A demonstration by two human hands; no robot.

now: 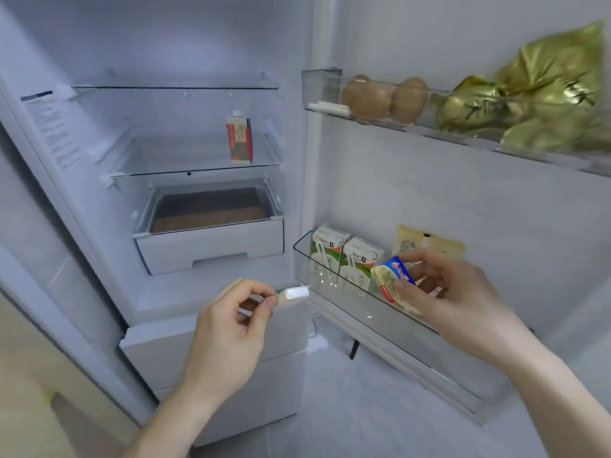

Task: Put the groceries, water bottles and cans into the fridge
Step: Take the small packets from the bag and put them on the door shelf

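The fridge (172, 44) is white inside, its shelves clear. A red and green carton (239, 139) stands on the far shelf. In the door, brown eggs (383, 97) sit beside a shiny gold bag (535, 94); lower down, two white cartons (344, 262) carry green and orange print. The right hand (453, 292) holds a blue, red and pale yellow packet (395, 279); behind it, pale yellow packs (426, 242).

Two small cartons (344, 259) in the lower door bin, one carton (239, 138) inside — eggs (383, 97), perhaps three (blurred).
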